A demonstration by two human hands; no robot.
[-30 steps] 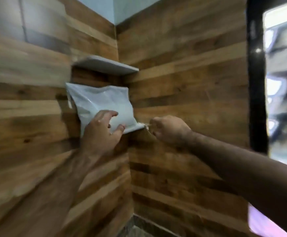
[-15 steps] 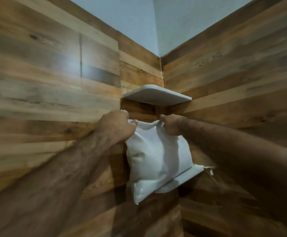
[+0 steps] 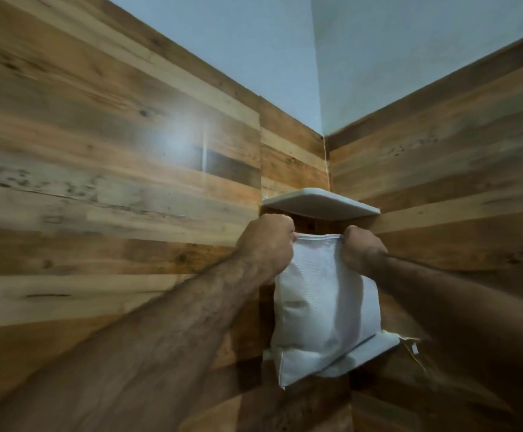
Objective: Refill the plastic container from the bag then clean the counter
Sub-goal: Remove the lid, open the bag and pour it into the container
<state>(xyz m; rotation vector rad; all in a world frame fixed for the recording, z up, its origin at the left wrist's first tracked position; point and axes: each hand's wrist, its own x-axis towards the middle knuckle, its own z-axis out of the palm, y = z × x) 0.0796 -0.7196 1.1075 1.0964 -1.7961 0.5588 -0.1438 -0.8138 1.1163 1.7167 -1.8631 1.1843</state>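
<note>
A full white plastic bag (image 3: 325, 310) stands upright on the lower white corner shelf (image 3: 369, 349), its bottom left corner hanging over the shelf's front edge. My left hand (image 3: 268, 244) grips the bag's top left corner. My right hand (image 3: 361, 249) grips the top right corner. The bag's top edge is stretched flat between the two fists. No plastic container or counter is in view.
An upper white corner shelf (image 3: 319, 202) sits close above my hands. Wood-plank walls (image 3: 113, 188) meet in the corner behind the bag, with pale blue wall above. A small torn scrap (image 3: 413, 344) hangs at the lower shelf's right end.
Both hands went from the bag's side and the shelf edge up to its top corners. The bag now stands upright, and the view has tilted upward.
</note>
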